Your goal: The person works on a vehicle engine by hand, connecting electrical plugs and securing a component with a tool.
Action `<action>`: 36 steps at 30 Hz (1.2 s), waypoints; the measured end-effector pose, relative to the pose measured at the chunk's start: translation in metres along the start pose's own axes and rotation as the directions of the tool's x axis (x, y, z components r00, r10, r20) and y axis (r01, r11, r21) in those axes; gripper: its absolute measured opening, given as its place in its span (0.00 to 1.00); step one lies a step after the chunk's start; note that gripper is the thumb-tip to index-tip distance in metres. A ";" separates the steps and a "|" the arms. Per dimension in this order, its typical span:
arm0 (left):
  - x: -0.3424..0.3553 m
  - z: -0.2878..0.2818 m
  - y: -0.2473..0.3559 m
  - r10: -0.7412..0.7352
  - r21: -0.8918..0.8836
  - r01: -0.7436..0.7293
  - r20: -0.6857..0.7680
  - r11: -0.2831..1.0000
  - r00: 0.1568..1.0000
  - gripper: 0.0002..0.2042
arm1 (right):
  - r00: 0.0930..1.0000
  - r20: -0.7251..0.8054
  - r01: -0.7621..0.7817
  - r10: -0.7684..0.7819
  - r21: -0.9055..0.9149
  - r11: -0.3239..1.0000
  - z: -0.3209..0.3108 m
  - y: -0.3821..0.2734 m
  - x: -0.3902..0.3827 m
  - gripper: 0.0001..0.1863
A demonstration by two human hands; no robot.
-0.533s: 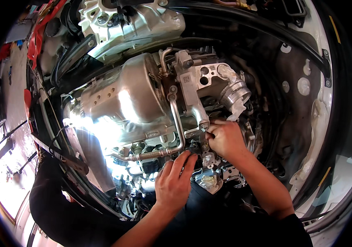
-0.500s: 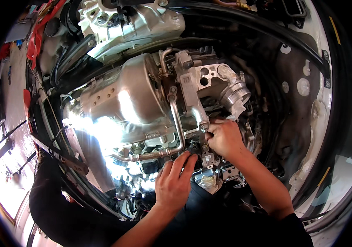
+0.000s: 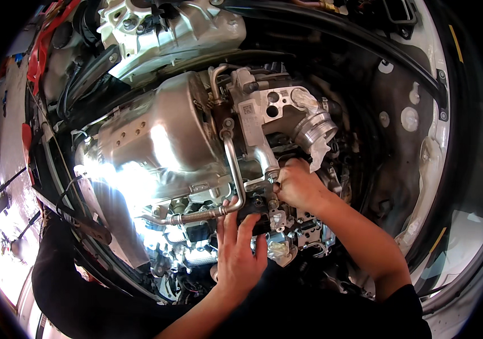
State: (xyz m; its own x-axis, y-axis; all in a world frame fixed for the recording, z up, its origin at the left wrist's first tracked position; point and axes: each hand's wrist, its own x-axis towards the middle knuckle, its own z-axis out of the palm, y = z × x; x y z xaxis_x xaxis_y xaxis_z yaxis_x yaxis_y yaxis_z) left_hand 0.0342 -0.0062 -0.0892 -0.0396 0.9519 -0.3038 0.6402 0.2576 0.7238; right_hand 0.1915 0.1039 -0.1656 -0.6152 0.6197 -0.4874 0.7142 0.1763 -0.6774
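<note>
My left hand has its fingers apart, their tips touching a black component and reaching the bent metal pipe with a ribbed section. My right hand is curled beside the lower end of a cast metal housing, close to a bolt fitting; what its fingers hold is hidden. To the left of the housing is a large silver heat shield. Above my right hand, white crumpled material hangs from a round metal outlet.
Around the engine are a white cast mount, a black curved bar across the top right, and the white body edge on the right. A red item, cables and a bright floor show at the left. My dark sleeves fill the lower edge.
The view has shifted slightly, moving the engine left in the picture. My left hand's fingers have spread and reached up toward the pipe. My right hand stays curled by the fitting.
</note>
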 end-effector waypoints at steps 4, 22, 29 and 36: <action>0.000 0.002 -0.002 -0.113 -0.044 0.115 0.049 0.992 0.992 0.20 | 0.998 -0.056 0.004 -0.003 0.011 1.000 -0.001 -0.006 0.003 0.04; 0.035 -0.006 0.012 -0.193 0.161 0.158 0.237 0.974 0.952 0.29 | 0.990 -0.084 0.110 -0.110 -0.014 0.994 0.002 -0.002 -0.001 0.05; 0.029 -0.006 0.011 -0.176 0.220 0.131 0.201 0.967 0.964 0.33 | 0.997 0.078 0.017 -0.029 0.149 0.989 -0.016 -0.012 -0.005 0.04; 0.033 -0.012 0.011 -0.223 0.228 0.168 0.244 0.959 0.944 0.35 | 0.985 0.115 0.101 -0.127 0.209 0.973 -0.014 -0.006 -0.008 0.12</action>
State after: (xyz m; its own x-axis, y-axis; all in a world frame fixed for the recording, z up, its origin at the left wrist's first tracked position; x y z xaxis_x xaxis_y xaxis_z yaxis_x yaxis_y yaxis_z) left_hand 0.0311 0.0302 -0.0838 0.0073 0.8004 -0.5994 0.7821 0.3689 0.5022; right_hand 0.1969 0.1088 -0.1496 -0.7352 0.5006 -0.4571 0.5625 0.0743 -0.8234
